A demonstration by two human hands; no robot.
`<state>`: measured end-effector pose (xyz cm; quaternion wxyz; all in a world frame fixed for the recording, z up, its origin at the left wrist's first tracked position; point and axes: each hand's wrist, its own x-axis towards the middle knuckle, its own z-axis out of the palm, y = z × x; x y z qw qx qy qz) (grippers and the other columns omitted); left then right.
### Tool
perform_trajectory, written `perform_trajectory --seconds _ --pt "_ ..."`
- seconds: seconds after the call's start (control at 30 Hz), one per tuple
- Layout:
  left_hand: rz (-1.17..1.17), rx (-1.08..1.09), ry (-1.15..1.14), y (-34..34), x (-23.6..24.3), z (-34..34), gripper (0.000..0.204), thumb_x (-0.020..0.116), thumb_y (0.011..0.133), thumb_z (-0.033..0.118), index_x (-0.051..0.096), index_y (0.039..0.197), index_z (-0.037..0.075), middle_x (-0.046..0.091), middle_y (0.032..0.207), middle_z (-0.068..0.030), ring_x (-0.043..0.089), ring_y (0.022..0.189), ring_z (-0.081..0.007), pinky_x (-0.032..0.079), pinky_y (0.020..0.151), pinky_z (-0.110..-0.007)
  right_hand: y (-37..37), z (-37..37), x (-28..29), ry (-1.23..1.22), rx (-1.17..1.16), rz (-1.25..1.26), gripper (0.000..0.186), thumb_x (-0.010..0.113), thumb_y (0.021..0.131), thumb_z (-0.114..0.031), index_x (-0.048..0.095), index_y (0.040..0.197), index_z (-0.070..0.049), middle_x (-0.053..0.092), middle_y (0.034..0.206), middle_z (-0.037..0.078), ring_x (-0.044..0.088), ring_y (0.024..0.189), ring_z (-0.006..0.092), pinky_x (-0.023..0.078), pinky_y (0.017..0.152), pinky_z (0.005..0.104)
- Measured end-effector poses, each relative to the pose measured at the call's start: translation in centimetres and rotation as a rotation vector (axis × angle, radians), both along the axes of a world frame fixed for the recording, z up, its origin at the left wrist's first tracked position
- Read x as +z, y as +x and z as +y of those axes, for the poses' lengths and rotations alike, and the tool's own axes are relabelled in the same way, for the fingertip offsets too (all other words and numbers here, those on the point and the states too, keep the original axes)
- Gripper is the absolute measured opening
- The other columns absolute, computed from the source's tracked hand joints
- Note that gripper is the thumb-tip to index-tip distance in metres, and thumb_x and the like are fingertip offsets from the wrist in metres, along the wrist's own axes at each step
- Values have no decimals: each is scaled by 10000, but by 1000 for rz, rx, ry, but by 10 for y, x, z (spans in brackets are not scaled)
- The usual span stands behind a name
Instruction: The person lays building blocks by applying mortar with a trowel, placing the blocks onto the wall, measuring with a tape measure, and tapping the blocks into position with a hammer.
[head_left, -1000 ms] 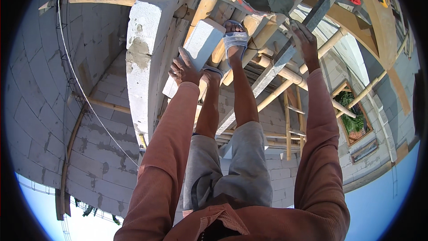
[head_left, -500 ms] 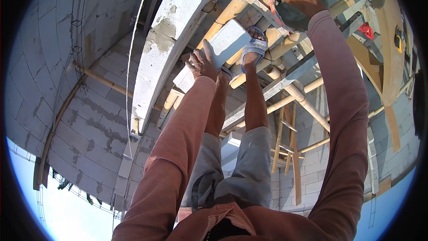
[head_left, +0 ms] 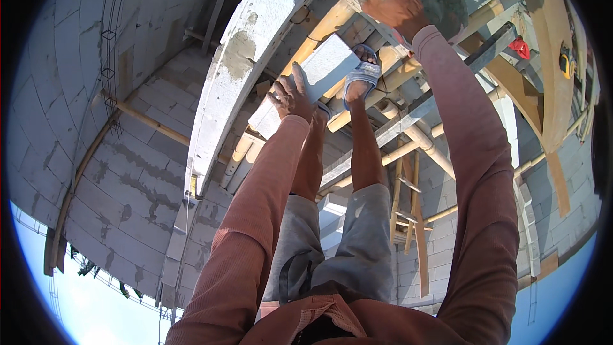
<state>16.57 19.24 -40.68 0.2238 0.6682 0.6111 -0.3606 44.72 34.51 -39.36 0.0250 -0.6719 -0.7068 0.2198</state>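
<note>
My left hand (head_left: 291, 96) grips a white block (head_left: 324, 62), fingers spread over its side; the block lies on bamboo poles (head_left: 329, 22) beside my sandaled foot (head_left: 357, 80). Left of it runs a long white block ledge (head_left: 223, 96) with a grey mortar patch and a taut string. At the top, my right hand (head_left: 389, 3), pale-smeared at the fingers, is curled in front of a red-rimmed bucket (head_left: 440, 3) of dark grey material. What its fingers hold is hidden.
A metal bar (head_left: 408, 118) crosses the bamboo framework. A red cloth (head_left: 518, 46), a yellow-black tool (head_left: 566, 61) and boards (head_left: 511, 80) are at right. Grey block walls (head_left: 128, 179) stand lower down around me, with steel reinforcement cages (head_left: 112, 19) at left.
My right hand, earlier lower right with a trowel, rose to the bucket and has shifted slightly left since. The view turned; my left hand stays on the block.
</note>
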Motion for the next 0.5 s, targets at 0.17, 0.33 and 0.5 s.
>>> perform_trajectory --seconds 0.17,0.33,0.5 --pt "22 16 -13 2 4 1 1288 862 664 489 12 1589 204 337 1492 -183 311 1395 -386 238 1136 -589 -6 10 -14 -144 31 -115 307 565 897 -310 618 1137 -126 651 1157 107 649 1055 304 465 980 452" --pt "7 23 -11 0 2 0 1280 859 670 493 19 1590 198 341 1487 -187 305 1397 -393 222 1140 -605 48 48 -5 -27 21 -236 240 588 895 -272 634 1057 -100 673 1027 108 667 913 289 510 859 425" --pt "10 39 -26 -1 -3 -2 1297 859 672 486 -11 1591 202 309 1497 -204 296 1395 -415 214 1132 -626 73 68 -16 -90 -12 -129 256 583 917 -293 634 1045 -78 668 981 98 659 846 254 509 788 396"
